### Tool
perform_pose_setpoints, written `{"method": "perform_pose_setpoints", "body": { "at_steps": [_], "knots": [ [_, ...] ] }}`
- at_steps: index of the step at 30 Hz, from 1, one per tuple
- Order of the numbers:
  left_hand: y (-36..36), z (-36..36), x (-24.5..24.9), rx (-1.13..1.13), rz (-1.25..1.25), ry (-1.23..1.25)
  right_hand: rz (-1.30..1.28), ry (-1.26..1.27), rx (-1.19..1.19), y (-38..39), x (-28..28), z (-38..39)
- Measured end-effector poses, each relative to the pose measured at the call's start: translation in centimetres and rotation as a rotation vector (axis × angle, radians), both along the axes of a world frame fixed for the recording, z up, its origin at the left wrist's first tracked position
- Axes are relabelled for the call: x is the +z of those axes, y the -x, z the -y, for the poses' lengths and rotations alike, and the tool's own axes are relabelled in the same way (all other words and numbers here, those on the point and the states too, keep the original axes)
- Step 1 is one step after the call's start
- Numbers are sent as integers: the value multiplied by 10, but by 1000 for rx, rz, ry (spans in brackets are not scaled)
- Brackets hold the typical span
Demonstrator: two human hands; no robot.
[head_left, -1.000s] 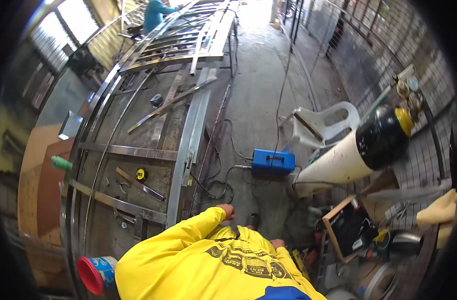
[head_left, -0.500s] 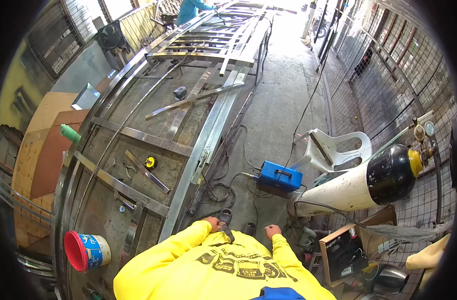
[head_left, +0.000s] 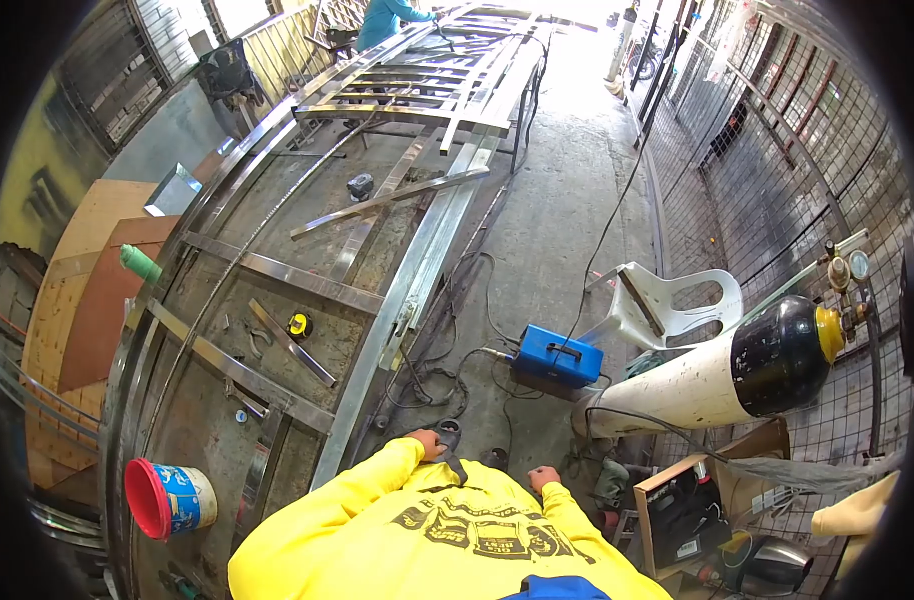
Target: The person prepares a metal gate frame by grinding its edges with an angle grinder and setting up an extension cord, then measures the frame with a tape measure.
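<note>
Low in the view, my left hand [head_left: 429,443] is closed on a dark grey tool [head_left: 449,434] with a ring-shaped end, partly hidden by the hand and the yellow sleeve. My right hand [head_left: 543,477] hangs in front of my body with its fingers curled, and no object shows in it. Left of my left hand runs the long metal rail [head_left: 392,300] of a large metal frame. A blue machine [head_left: 557,356] with a black handle sits on the floor beyond my right hand.
A white plastic chair [head_left: 677,305] and a leaning gas cylinder [head_left: 687,385] are at the right, near an open box [head_left: 645,500]. Cables [head_left: 439,388] lie on the floor. A red-rimmed bucket [head_left: 192,499] is at lower left. Another person [head_left: 382,24] works at the far end.
My right hand has shifted slightly down and to the left. My left hand still holds the dark tool. The surroundings have shifted slightly in view.
</note>
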State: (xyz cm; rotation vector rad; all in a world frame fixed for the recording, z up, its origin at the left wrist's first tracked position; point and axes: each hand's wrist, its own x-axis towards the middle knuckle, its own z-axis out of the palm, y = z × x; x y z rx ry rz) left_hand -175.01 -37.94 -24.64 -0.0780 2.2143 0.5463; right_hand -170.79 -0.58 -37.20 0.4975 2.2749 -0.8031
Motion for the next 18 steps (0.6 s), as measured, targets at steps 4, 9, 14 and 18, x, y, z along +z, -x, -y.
{"method": "perform_pose_setpoints", "body": {
  "at_steps": [4, 9, 14, 18],
  "knots": [
    [-1, -1, -5, -18, -25, -2, 7, -56, -17, -9, 5, -13],
    [1, 1, -1, -57, 84, 2, 22, -46, -66, -15, 6, -12],
    [0, 0, 7, -15, 57, 9, -5, 20, -53, -12, 0, 0],
    [3, -1, 14, -15, 81, 6, -35, 58, -44, -7, -1, 9]
  ]
}}
